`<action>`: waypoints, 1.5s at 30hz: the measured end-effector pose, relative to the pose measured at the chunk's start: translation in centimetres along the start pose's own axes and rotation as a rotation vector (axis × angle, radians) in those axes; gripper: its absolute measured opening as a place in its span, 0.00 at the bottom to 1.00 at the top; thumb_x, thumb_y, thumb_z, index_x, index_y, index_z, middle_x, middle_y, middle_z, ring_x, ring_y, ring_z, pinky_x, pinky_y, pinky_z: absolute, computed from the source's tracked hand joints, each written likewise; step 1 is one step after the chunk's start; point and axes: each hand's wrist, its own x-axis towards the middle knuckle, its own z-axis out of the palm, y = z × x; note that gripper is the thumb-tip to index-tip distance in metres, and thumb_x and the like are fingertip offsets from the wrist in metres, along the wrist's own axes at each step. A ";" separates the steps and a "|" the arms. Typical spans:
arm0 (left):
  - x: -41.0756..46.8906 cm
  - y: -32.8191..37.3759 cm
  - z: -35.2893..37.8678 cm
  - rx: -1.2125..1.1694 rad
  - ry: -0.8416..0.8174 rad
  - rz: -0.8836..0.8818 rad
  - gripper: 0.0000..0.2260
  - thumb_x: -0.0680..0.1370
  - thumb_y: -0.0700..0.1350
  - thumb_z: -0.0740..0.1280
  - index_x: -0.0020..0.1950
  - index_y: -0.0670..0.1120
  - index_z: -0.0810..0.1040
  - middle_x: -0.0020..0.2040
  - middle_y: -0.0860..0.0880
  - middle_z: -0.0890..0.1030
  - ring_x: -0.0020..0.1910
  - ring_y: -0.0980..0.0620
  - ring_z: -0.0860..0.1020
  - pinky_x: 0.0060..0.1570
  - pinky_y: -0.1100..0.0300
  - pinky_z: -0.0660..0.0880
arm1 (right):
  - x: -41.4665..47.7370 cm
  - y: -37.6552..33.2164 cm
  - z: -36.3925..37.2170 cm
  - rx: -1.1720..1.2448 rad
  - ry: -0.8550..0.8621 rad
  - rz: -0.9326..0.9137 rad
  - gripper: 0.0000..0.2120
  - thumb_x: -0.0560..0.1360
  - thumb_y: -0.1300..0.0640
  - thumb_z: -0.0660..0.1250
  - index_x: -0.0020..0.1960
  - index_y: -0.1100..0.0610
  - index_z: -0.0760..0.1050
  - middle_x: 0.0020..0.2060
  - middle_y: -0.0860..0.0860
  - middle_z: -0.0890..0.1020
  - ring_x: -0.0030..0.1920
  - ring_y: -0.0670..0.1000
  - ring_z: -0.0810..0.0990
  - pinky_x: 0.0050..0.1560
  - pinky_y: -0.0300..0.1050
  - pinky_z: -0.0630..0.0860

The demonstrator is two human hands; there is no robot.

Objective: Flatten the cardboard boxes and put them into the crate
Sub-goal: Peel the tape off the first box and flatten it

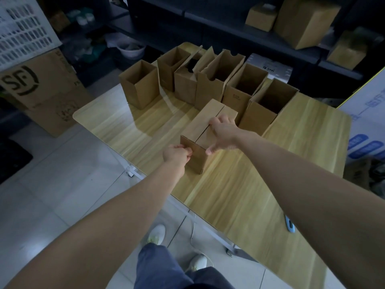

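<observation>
L hand: fingers curled tight, pinching at the near-left upper edge of the closed box. Can't tell exactly what sits btwn the fingertips. R hand: spread over the box top, fingertips bent down at the seam btwn the two top flaps, thumb stretched out to the near top edge. Hand grips the box from above. Both forearms bare, reaching fwd.

Closed box stands on the wooden table, approx mid-table, flaps shut, one corner turned toward the person.

Just behind it is a row of open boxes, upright, tops open, packed close along the far side of the table. One in the middle has notched flaps standing up. Nearest of the row is just beside the closed box's far end; contact can't be told.

Small blue item lies on the table by the R forearm, partly hidden. Can't tell what it is.

White crate is far left, off the table, on top of a big printed carton, well apart from the closed box. Its inside is not visible.

White basin sits low beyond the table's far-left corner. Dark shelves at the back hold sealed boxes. Pale tile floor. White shoes and blue trousers show at the bottom.
</observation>
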 end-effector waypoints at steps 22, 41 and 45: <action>-0.9 -2.5 -1.1 1.021 -0.030 0.824 0.09 0.76 0.47 0.67 0.48 0.41 0.76 0.40 0.48 0.81 0.35 0.52 0.75 0.33 0.66 0.65 | -0.4 -0.4 0.0 0.020 -0.044 0.039 0.46 0.67 0.46 0.74 0.77 0.46 0.52 0.71 0.54 0.55 0.72 0.60 0.55 0.71 0.60 0.60; -2.3 -3.4 1.7 0.906 0.202 0.621 0.08 0.76 0.45 0.65 0.42 0.43 0.80 0.38 0.44 0.82 0.35 0.48 0.74 0.34 0.60 0.62 | -1.1 -1.7 -0.6 -0.085 -0.075 0.078 0.43 0.70 0.46 0.73 0.77 0.48 0.53 0.70 0.57 0.56 0.71 0.61 0.57 0.70 0.60 0.63; -2.3 -3.3 1.5 0.893 0.213 0.627 0.06 0.76 0.45 0.65 0.42 0.45 0.79 0.36 0.48 0.80 0.34 0.51 0.71 0.29 0.61 0.60 | -1.5 -1.8 -0.8 -0.104 -0.075 0.071 0.43 0.70 0.46 0.72 0.78 0.49 0.52 0.71 0.58 0.57 0.71 0.61 0.57 0.70 0.59 0.61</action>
